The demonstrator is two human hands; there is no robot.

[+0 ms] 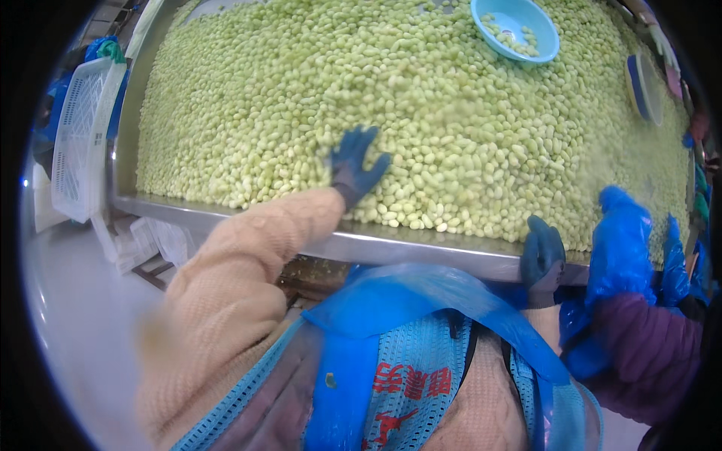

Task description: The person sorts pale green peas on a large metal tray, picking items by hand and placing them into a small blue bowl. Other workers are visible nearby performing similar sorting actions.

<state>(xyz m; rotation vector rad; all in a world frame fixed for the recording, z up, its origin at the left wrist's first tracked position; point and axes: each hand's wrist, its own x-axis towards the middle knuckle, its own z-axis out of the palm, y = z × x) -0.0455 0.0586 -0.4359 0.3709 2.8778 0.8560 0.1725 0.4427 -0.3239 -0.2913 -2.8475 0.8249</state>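
Observation:
A wide metal tray [395,248] lies before me, heaped with small pale green oval pieces [271,113], either beans or small fruits. My left hand [361,160], in a dark blue glove, reaches over the front rim and rests on or just above the heap. Its fingers are spread, with nothing visible in them. Farther right, my right hand [542,253] wears a similar glove and is at the front rim. Its fingers lie close together, and its palm side is partly hidden, so I cannot see whether it holds anything.
A light blue plastic bowl [550,39] with a few green pieces sits on the heap. Another bowl [646,90] stands tilted at right. Close to my right is a co-worker's blue-covered forearm [620,242]. A white perforated crate [82,141] is beyond the tray's left edge.

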